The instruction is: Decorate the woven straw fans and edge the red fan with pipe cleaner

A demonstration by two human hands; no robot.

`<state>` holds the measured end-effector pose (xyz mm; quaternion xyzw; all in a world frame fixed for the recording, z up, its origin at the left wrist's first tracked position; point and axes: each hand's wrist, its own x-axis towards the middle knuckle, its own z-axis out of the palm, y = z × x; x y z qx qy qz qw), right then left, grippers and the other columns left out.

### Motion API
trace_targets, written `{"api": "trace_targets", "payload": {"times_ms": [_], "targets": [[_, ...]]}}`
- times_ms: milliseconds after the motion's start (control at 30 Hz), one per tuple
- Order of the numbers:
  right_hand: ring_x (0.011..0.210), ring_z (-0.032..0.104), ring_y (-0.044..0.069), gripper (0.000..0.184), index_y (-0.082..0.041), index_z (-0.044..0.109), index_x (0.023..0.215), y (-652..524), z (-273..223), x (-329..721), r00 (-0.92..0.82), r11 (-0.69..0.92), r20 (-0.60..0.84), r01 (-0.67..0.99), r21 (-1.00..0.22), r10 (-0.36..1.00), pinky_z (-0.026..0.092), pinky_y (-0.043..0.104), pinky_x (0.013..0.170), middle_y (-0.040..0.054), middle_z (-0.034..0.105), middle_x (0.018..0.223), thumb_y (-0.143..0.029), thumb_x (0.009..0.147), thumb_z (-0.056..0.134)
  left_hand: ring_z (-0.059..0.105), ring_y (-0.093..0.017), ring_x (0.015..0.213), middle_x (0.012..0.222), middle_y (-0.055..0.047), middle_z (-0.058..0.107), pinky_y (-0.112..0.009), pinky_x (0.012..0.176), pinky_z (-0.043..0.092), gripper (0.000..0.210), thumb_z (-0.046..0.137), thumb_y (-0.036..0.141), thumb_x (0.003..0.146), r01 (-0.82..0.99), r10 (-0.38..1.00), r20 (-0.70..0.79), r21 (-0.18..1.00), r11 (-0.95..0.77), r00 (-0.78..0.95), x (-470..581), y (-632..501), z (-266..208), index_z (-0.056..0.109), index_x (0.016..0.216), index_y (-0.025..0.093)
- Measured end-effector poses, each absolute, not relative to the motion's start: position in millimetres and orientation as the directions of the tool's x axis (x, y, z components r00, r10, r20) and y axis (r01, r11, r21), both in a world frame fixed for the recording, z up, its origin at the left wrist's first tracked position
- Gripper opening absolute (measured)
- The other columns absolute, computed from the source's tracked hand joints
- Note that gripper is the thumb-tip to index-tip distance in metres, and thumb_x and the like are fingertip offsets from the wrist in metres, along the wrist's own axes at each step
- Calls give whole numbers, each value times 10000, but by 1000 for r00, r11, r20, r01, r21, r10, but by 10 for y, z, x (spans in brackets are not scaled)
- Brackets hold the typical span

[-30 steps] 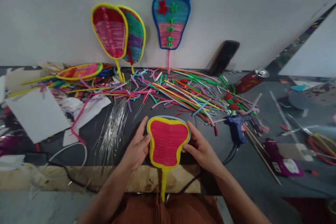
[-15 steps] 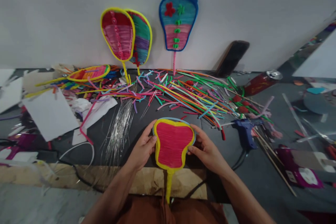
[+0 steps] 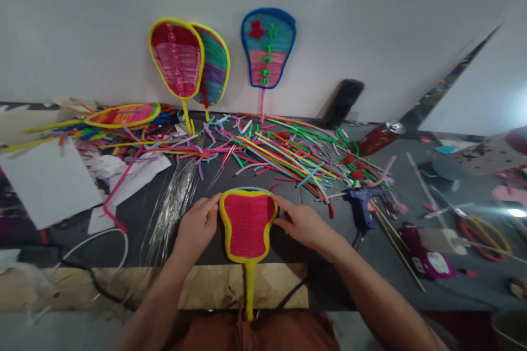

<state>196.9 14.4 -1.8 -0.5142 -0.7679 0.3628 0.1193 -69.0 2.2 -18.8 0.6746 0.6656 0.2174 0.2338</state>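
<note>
A hand fan (image 3: 249, 225) with a yellow fuzzy frame and a red-pink strand-covered face lies upright before me, its yellow handle (image 3: 250, 290) pointing at my body. Along its top edge curves a thin light blue pipe cleaner (image 3: 251, 189). My left hand (image 3: 195, 227) is closed at the fan's upper left edge, fingertips against the frame. At the upper right edge, my right hand (image 3: 304, 225) pinches the rim and the blue pipe cleaner's end, which its fingers partly cover.
Finished-looking fans, including a blue-rimmed one (image 3: 268, 49), lean on the wall beside a phone (image 3: 342, 103). Loose pipe cleaners (image 3: 284, 156) and silver tinsel (image 3: 173, 208) cover the table. A glue gun (image 3: 361, 207), red can (image 3: 379, 138) and purple tape dispenser (image 3: 432, 260) are on the right.
The view has turned to the right, so things appear further left. My left hand's fingers have shifted up the fan's edge, and its thumb no longer shows over the front.
</note>
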Motion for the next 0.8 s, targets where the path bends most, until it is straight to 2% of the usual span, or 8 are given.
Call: {"api": "trace_targets", "payload": {"times_ms": [100, 200, 300, 367, 433, 567, 700, 800], "targets": [[920, 663, 212, 391, -270, 566, 1232, 369, 78, 2018, -469, 324, -142, 769, -551, 872, 504, 298, 816, 37, 698, 1040, -220, 845, 557, 641, -204, 836, 885, -69, 688, -285, 737, 474, 353, 376, 244, 848, 872, 991, 129, 488, -32, -36, -696, 29, -174, 652, 1058, 180], [1017, 627, 228, 302, -191, 607, 1159, 701, 137, 2062, -380, 321, -48, 835, -447, 924, 477, 334, 874, 81, 667, 1120, -211, 884, 483, 658, -196, 832, 904, -62, 713, -284, 751, 484, 291, 419, 243, 835, 861, 950, 282, 508, -28, -135, -668, 12, -121, 678, 954, 183], [980, 622, 205, 276, -178, 621, 1111, 1079, 157, 2038, -311, 305, 35, 893, -330, 950, 462, 303, 855, 86, 671, 1074, -212, 903, 443, 666, -158, 699, 818, -29, 721, -253, 672, 498, 231, 487, 279, 827, 748, 897, 319, 663, 19, -307, -639, -16, -1, 679, 922, 193], [958, 614, 192, 262, -185, 640, 1067, 1303, 148, 1982, -289, 294, 57, 919, -264, 956, 448, 284, 843, 86, 668, 1054, -230, 909, 436, 646, -133, 602, 739, -4, 713, -225, 577, 483, 221, 545, 320, 815, 619, 877, 250, 783, 67, -410, -624, -49, 109, 675, 949, 201], [969, 599, 185, 271, -187, 653, 1035, 1481, 121, 1907, -283, 290, 64, 927, -239, 957, 424, 283, 866, 89, 664, 1047, -239, 918, 415, 641, -130, 596, 720, 1, 708, -217, 553, 474, 242, 592, 351, 799, 482, 870, 189, 874, 63, -455, -616, -101, 213, 670, 975, 205], [996, 573, 185, 261, -205, 658, 1024, 1705, 23, 1743, -279, 284, 57, 934, -217, 959, 406, 284, 876, 83, 657, 1050, -262, 914, 428, 652, -135, 671, 789, -8, 710, -237, 645, 495, 219, 619, 329, 800, 310, 894, 189, 949, -59, -407, -622, -242, 298, 679, 979, 217], [1043, 542, 219, 234, -206, 661, 1010, 1819, -79, 1592, -270, 272, 38, 941, -200, 962, 420, 308, 851, 105, 637, 1088, -280, 886, 477, 617, -129, 662, 799, -14, 671, -242, 634, 488, 131, 634, 285, 793, 235, 935, 231, 957, -168, -269, -617, -314, 228, 715, 876, 224], [1035, 547, 229, 209, -195, 672, 945, 1854, -112, 1518, -262, 262, 27, 944, -202, 965, 426, 318, 837, 115, 645, 1062, -249, 872, 484, 611, -170, 819, 883, -56, 645, -263, 717, 488, 130, 648, 302, 781, 80, 946, 209, 978, -195, -247, -584, -288, 196, 718, 785, 193]]}}
